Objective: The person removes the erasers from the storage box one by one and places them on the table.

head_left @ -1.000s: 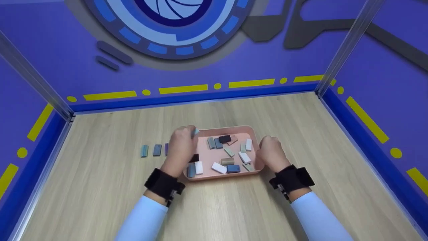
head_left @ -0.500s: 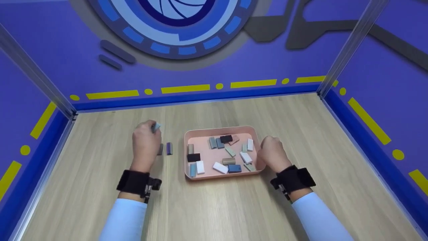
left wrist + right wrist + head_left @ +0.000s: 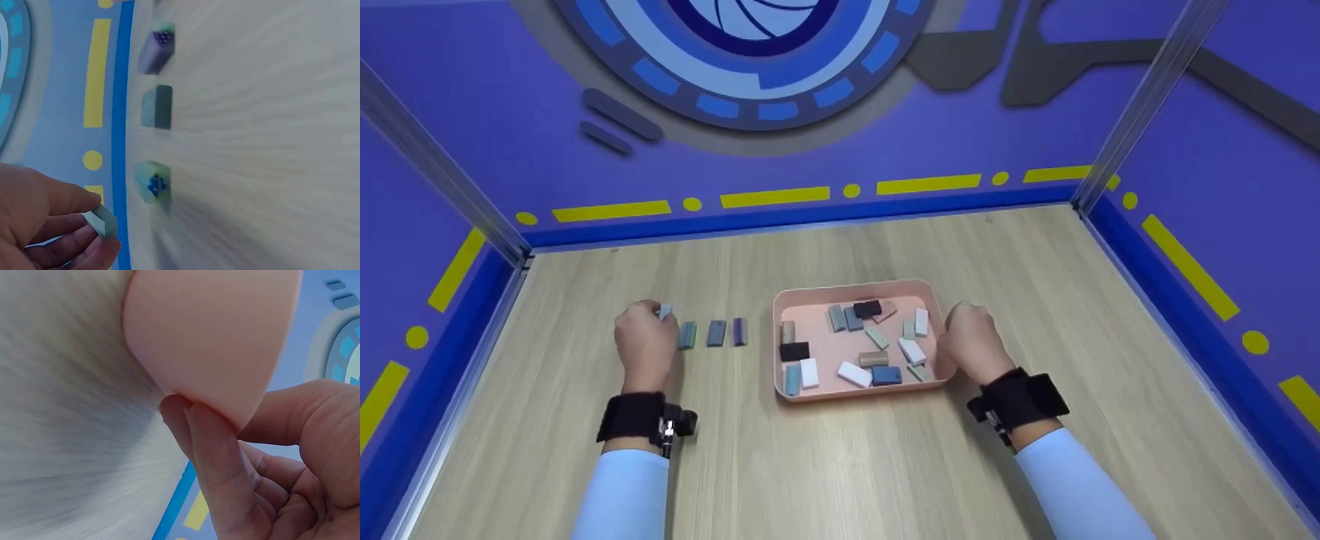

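Observation:
My left hand (image 3: 646, 343) pinches a small pale grey-green block (image 3: 102, 221) between thumb and fingers at the left side of the table. Just right of that hand, three small blocks stand in a row: a green one (image 3: 687, 335) with a dark blue pattern on its end, a grey-blue one (image 3: 716, 333) and a purple one (image 3: 740, 331) with a dotted end. With its thumb and fingers, my right hand (image 3: 976, 343) grips the right wall of a shallow pink tray (image 3: 208, 343). Several small blocks lie scattered inside the tray, among them a white block (image 3: 855, 374) and a black block (image 3: 794, 352).
The wooden table (image 3: 840, 472) is bounded by a blue back wall (image 3: 780, 172) with yellow marks and by side walls at left and right. Metal posts (image 3: 1140, 105) stand in the corners. Both wrists wear black straps (image 3: 634, 416).
My left hand has carried the pale block leftward from the tray, past the row, and lowered it beyond the row's left end. My right hand has stayed at the tray's right side.

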A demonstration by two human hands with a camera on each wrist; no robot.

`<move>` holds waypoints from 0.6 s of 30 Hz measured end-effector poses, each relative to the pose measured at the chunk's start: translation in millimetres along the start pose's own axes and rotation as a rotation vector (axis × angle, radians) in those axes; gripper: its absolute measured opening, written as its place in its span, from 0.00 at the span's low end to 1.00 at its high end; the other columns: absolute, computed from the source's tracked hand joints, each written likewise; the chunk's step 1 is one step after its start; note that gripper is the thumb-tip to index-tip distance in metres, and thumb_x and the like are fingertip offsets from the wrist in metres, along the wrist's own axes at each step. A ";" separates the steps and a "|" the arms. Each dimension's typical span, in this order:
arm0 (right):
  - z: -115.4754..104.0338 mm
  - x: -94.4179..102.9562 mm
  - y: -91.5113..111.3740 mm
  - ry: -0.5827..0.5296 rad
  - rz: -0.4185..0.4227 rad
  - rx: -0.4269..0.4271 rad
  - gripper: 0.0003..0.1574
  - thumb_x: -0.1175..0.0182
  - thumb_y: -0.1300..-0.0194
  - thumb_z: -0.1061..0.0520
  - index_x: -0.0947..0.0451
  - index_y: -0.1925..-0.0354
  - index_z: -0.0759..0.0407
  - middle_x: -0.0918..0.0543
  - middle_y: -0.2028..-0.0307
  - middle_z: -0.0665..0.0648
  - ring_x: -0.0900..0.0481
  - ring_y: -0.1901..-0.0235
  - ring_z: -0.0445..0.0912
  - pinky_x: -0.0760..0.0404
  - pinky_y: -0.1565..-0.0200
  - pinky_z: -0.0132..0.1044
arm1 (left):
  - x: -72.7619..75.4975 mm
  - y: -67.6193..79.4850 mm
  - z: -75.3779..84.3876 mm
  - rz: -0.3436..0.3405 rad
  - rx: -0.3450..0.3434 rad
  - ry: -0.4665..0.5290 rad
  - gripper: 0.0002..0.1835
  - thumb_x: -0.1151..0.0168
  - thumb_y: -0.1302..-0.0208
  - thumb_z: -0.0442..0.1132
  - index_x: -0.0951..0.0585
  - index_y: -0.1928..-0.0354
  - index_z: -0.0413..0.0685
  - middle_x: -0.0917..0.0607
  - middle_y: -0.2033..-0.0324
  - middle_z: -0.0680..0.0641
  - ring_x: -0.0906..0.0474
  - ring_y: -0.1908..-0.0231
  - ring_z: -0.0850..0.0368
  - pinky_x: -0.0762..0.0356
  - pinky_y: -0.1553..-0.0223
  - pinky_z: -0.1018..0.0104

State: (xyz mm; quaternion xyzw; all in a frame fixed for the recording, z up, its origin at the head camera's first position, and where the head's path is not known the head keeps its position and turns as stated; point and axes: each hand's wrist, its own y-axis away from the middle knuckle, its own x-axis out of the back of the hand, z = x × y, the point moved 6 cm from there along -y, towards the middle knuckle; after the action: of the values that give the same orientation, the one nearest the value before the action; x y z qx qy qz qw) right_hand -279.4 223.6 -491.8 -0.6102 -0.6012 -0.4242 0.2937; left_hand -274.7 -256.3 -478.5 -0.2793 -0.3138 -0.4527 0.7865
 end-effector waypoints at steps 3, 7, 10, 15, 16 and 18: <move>0.8 0.3 -0.5 0.005 0.003 -0.006 0.05 0.46 0.51 0.67 0.24 0.79 0.62 0.27 0.78 0.55 0.31 0.80 0.47 0.35 0.82 0.36 | -2.6 2.0 -7.7 -0.033 0.040 -0.007 0.18 0.46 0.40 0.34 0.22 0.50 0.30 0.19 0.53 0.31 0.21 0.53 0.39 0.23 0.55 0.49; 0.9 -0.6 -0.5 0.001 0.005 0.006 0.05 0.46 0.51 0.67 0.24 0.78 0.62 0.25 0.77 0.55 0.30 0.79 0.47 0.34 0.81 0.36 | -4.5 6.3 -14.1 -0.057 0.064 -0.018 0.17 0.48 0.42 0.33 0.22 0.53 0.29 0.19 0.55 0.30 0.21 0.55 0.37 0.24 0.56 0.48; 1.2 -1.3 -0.4 -0.007 0.002 0.014 0.04 0.46 0.51 0.67 0.24 0.78 0.62 0.25 0.77 0.56 0.30 0.79 0.47 0.34 0.81 0.36 | -5.9 8.2 -16.8 -0.064 0.067 -0.031 0.16 0.48 0.44 0.31 0.21 0.56 0.29 0.18 0.58 0.30 0.20 0.58 0.38 0.24 0.58 0.48; 2.0 -0.4 -0.7 -0.009 0.000 0.012 0.04 0.45 0.51 0.66 0.23 0.75 0.62 0.23 0.75 0.57 0.28 0.77 0.48 0.32 0.79 0.35 | -8.9 8.5 -17.7 -0.067 0.059 -0.060 0.11 0.48 0.44 0.30 0.20 0.63 0.30 0.16 0.65 0.33 0.21 0.66 0.45 0.24 0.67 0.54; 2.2 -0.4 -0.8 -0.011 -0.005 0.008 0.04 0.45 0.51 0.66 0.23 0.74 0.62 0.22 0.74 0.57 0.28 0.76 0.48 0.32 0.79 0.35 | -9.4 8.4 -17.5 -0.067 0.058 -0.067 0.10 0.48 0.44 0.30 0.20 0.65 0.31 0.17 0.67 0.34 0.22 0.69 0.46 0.25 0.70 0.56; 2.5 -0.2 -1.0 -0.017 -0.010 -0.002 0.04 0.45 0.50 0.66 0.23 0.74 0.63 0.22 0.73 0.57 0.28 0.76 0.48 0.31 0.79 0.35 | -10.1 8.1 -17.2 -0.067 0.058 -0.075 0.08 0.49 0.45 0.29 0.20 0.70 0.33 0.18 0.72 0.38 0.26 0.73 0.50 0.29 0.76 0.60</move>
State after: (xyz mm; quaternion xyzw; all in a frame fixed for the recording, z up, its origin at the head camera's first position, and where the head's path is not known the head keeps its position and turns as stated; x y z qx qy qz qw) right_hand -280.0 225.7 -493.3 -0.6108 -0.6065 -0.4211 0.2859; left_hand -267.4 -259.8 -498.4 -0.2627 -0.3652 -0.4586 0.7664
